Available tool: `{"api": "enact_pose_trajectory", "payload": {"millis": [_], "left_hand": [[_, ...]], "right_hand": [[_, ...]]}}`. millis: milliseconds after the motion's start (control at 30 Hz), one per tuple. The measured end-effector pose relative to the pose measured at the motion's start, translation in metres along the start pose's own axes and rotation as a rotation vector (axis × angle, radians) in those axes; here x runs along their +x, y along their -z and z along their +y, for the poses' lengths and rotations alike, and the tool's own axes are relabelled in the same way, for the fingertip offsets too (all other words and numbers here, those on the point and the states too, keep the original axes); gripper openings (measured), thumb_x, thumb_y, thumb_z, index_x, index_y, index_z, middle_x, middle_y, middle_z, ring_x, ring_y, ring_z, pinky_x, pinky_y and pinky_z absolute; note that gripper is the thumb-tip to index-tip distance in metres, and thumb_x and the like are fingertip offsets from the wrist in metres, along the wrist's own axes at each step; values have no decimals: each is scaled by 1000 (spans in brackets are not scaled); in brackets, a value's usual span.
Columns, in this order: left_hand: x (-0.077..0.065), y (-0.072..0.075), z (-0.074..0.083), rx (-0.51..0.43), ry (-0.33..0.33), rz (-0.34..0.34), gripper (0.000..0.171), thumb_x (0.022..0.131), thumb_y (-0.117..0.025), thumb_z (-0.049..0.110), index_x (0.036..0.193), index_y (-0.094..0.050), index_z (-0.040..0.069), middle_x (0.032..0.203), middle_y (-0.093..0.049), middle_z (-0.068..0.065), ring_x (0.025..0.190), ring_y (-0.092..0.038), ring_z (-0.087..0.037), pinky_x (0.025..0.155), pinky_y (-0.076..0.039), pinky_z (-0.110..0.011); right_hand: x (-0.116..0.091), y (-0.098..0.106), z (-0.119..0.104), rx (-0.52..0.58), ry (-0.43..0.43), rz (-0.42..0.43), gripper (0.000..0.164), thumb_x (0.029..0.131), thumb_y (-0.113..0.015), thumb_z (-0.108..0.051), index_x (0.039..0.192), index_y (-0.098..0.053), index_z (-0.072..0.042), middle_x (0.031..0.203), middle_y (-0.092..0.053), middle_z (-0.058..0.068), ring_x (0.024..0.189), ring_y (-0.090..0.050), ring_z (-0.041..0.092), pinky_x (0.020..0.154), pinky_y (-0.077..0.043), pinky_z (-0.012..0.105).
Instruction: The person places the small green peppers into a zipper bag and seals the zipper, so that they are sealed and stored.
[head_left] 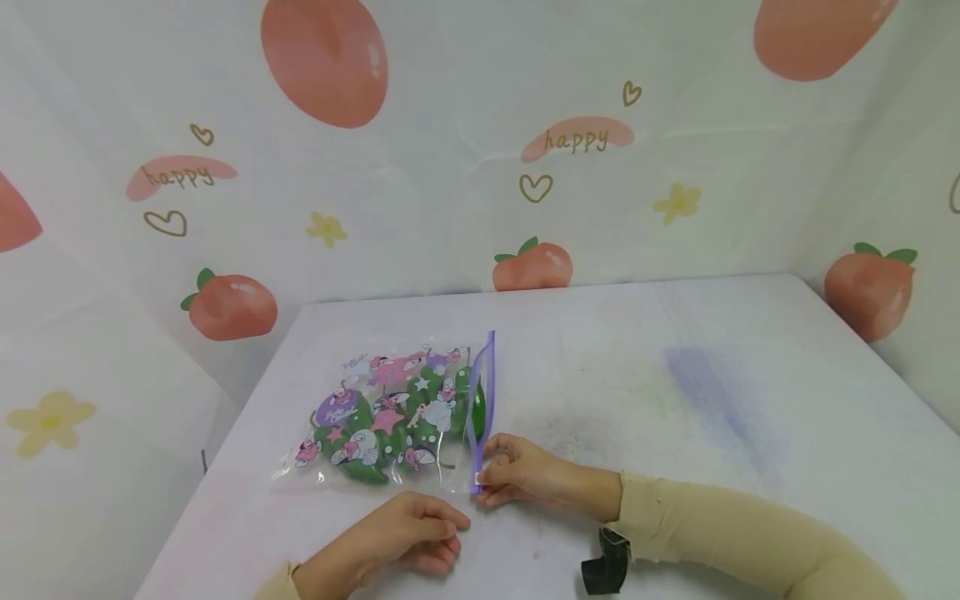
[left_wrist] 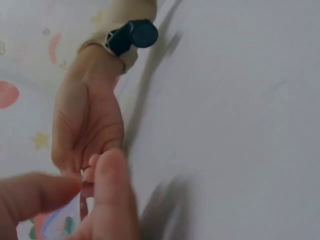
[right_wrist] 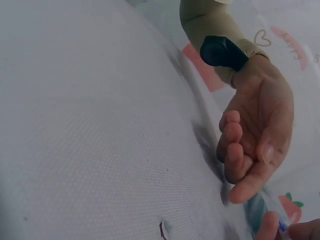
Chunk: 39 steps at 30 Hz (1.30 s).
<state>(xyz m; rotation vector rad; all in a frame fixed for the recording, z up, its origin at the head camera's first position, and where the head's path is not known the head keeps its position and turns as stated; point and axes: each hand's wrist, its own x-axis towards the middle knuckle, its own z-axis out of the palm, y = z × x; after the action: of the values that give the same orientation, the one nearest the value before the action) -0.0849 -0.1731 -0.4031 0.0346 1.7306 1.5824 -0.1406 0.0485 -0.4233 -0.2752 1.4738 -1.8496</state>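
Note:
A clear zip bag (head_left: pixel 390 417) printed with pink and purple cartoon figures lies flat on the table, left of the middle. Dark green peppers (head_left: pixel 363 472) show through its plastic. The bag's purple zip strip (head_left: pixel 491 367) runs along the right side, and its two edges stand apart over a glossy green pepper (head_left: pixel 479 410). At the near end of the strip, my right hand (head_left: pixel 536 477) pinches the white slider (head_left: pixel 478 479). My left hand (head_left: pixel 405 533) hovers just in front of the bag, its fingers loosely bent around nothing; the right wrist view shows its palm side.
The white table (head_left: pixel 637 358) extends far to the right and carries a bluish smudge (head_left: pixel 705 392). Behind and beside it hangs a pale cloth (head_left: pixel 450 208) printed with peaches. A black wrist camera (head_left: pixel 606 562) sits on the right sleeve.

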Motion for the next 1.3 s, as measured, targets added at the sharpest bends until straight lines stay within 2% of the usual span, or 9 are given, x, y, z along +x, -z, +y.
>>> {"api": "enact_pose_trajectory", "payload": {"millis": [133,233,333,633,833,1000,1300], "left_hand": [[4,-1,-10,-212,-35,58,40,97,-55,11,129,-50,-12,93,-66,-3,82,-66,-8,78,-57,-26],[7,-4,-14,-369,-78,91,41,97,-55,10,131,-45,-11,102,-65,-4,90,-65,-9,84,-55,-26],[10,-8,-15,-444,-108,130,36,97,-56,10,127,-47,-9,104,-65,-4,92,-65,-9,87,-53,-25],[19,-15,-9,-480,-123,200,20,97,-55,9,112,-52,-4,93,-64,-3,89,-65,-8,84,-54,-23],[24,-18,-7,-441,-127,220,20,95,-58,9,110,-52,-3,88,-64,-2,84,-65,-8,78,-56,-23],[26,-20,-7,-412,-120,234,11,93,-62,8,102,-56,3,83,-64,-1,80,-65,-8,75,-57,-23],[31,-21,-8,-419,-142,252,5,93,-62,6,98,-61,4,83,-65,-1,77,-64,-7,75,-56,-23]], "right_hand": [[0,0,0,-8,-6,6,30,90,-54,6,115,-39,2,73,-64,3,67,-63,10,66,-56,23],[0,0,0,-7,-4,0,31,90,-54,6,116,-38,3,73,-63,3,66,-63,9,65,-55,22],[0,0,0,-6,-5,-2,31,90,-54,6,117,-39,3,73,-63,3,65,-63,9,64,-55,21],[1,-3,1,-1,6,-7,32,89,-54,6,117,-39,3,72,-64,2,64,-63,9,63,-55,21],[1,-2,2,-5,11,-20,30,88,-53,7,115,-39,1,71,-63,2,64,-62,9,64,-55,21],[2,-1,3,-4,16,-25,31,88,-53,7,114,-38,0,71,-63,2,63,-62,9,64,-55,21],[4,-1,3,-6,44,-13,28,86,-54,7,108,-39,-1,71,-63,1,65,-64,9,65,-55,21]]}}
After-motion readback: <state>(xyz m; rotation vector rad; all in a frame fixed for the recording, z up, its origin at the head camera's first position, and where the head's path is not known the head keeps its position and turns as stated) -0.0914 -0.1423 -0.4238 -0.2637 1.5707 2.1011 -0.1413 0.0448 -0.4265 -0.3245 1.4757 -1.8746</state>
